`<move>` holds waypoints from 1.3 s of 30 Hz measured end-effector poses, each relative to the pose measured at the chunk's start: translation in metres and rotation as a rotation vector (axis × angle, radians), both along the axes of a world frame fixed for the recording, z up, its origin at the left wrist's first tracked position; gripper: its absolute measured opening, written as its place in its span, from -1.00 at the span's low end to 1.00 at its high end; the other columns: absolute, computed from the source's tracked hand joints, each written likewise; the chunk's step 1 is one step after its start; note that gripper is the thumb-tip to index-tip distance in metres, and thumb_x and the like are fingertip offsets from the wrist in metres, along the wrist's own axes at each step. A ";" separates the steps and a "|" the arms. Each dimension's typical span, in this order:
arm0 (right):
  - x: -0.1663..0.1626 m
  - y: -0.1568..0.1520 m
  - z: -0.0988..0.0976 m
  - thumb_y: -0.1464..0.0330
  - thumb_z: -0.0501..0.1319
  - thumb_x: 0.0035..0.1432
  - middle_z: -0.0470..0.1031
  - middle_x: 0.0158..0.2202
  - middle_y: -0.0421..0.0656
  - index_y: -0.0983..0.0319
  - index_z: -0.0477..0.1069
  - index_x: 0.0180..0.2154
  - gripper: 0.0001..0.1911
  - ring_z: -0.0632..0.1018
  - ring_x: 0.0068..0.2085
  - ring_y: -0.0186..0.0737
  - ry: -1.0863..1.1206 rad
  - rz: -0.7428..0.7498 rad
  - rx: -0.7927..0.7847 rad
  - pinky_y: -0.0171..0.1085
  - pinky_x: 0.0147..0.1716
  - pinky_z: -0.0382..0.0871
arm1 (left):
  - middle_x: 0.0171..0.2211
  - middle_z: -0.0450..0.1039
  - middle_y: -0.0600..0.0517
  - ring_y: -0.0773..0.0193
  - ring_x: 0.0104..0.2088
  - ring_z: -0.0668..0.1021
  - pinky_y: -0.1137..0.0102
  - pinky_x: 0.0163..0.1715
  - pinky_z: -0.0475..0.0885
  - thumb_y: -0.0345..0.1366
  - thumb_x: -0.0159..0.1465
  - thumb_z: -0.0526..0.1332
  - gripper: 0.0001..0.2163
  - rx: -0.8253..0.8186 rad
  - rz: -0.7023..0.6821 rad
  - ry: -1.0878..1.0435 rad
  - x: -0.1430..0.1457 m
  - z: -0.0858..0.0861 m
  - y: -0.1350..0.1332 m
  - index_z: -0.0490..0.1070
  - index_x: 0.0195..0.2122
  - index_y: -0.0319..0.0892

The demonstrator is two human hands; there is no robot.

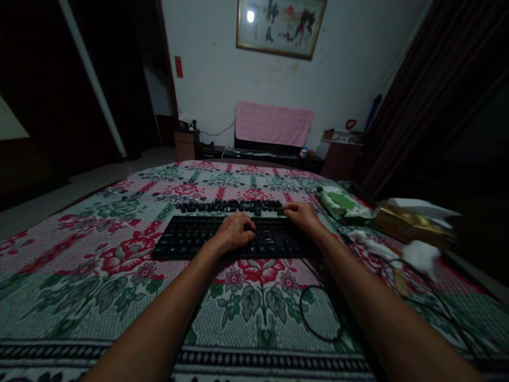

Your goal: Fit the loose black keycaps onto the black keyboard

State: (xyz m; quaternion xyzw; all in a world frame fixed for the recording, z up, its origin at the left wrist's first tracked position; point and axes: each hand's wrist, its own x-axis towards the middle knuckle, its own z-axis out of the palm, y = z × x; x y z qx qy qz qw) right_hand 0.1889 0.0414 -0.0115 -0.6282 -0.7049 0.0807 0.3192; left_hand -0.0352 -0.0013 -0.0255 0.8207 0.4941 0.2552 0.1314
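With the black keyboard (186, 236) as the middle of our dial, we find dark brush characters in the gilt-framed picture (278, 26) high on the wall towards twelve; we cannot make out what they say. The red strip (178, 67) on the wall at eleven is too small for us to read, and so are the legends on the keys.

The green-and-white pack (340, 204) lies between two and three, its print blurred. Beyond it, at three, sits the golden box (409, 223), with a white sheet (423, 206) across its top; we cannot tell what is inside. Just past three lies a crumpled white wad (421, 257), and a dark cable (301, 313) loops on the flowered cloth (131, 254) at four.

The keyboard lies flat on the cloth, and at twelve, just beyond its far edge, runs a row of small black pieces (222, 206), seemingly keycaps. Our left hand (236, 231) rests over the keys right of the middle, fingers curled, thumb close to the forefinger; we cannot tell whether it grips anything. Our right hand (303, 215) reaches the row's three-o'clock end, fingertips pinched narrow beside a dark piece; whether they hold it, we cannot tell.
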 end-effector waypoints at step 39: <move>0.003 0.033 0.012 0.35 0.13 -0.14 0.47 -0.49 -0.20 0.24 0.47 -0.41 -0.80 0.42 -0.43 -0.33 -0.436 0.204 -0.177 -0.42 -0.46 0.18 | -0.21 0.35 0.05 0.25 -0.18 0.39 0.39 -0.14 0.27 -0.28 -0.03 0.14 -0.83 0.022 0.009 0.010 0.000 0.000 -0.001 0.45 -0.40 -0.11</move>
